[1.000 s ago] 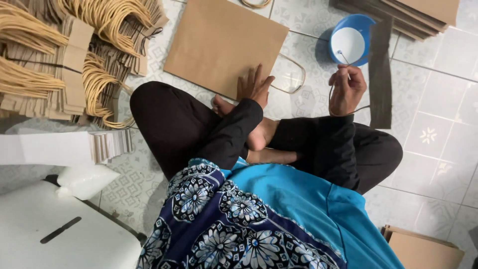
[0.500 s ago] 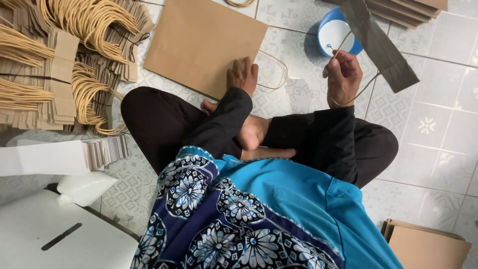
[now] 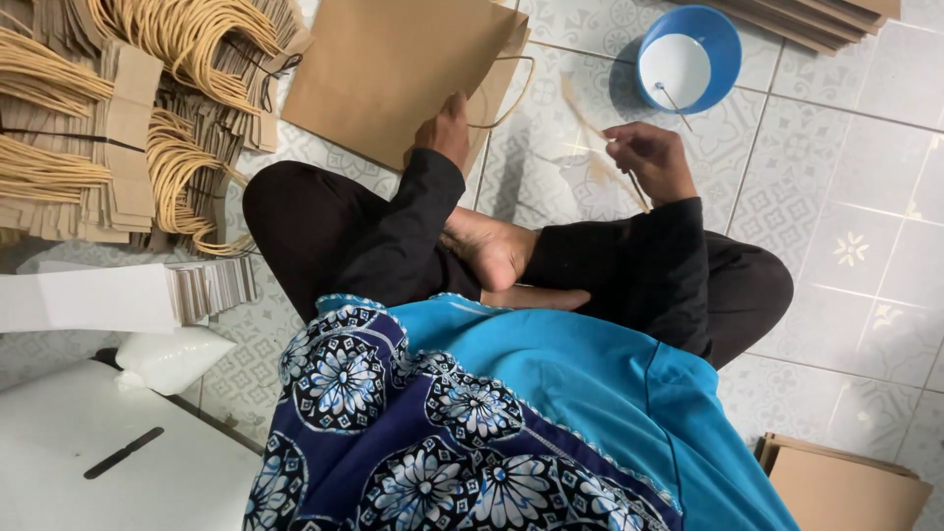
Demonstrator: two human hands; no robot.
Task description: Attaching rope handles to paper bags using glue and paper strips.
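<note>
I sit cross-legged on a tiled floor. My left hand [image 3: 444, 130] presses on the near edge of a flat brown paper bag [image 3: 393, 69] with a twine handle [image 3: 506, 93] at its open end. My right hand [image 3: 649, 157] is closed on a long thin strip or stick [image 3: 587, 123], blurred by motion, held over the tiles beside the bag. A blue bowl [image 3: 688, 59] of white glue with a thin stick in it stands just beyond my right hand.
Stacks of folded brown paper pieces with twine handles [image 3: 128, 118] fill the left. A white card stack [image 3: 108, 295] and a white box [image 3: 108, 462] lie near left. More brown bags [image 3: 846, 482] sit bottom right, and dark flat strips [image 3: 826, 20] at top right.
My right hand has moved away from the blue bowl toward the bag, carrying the thin strip. My left hand has shifted along the bag's edge. The view has tilted.
</note>
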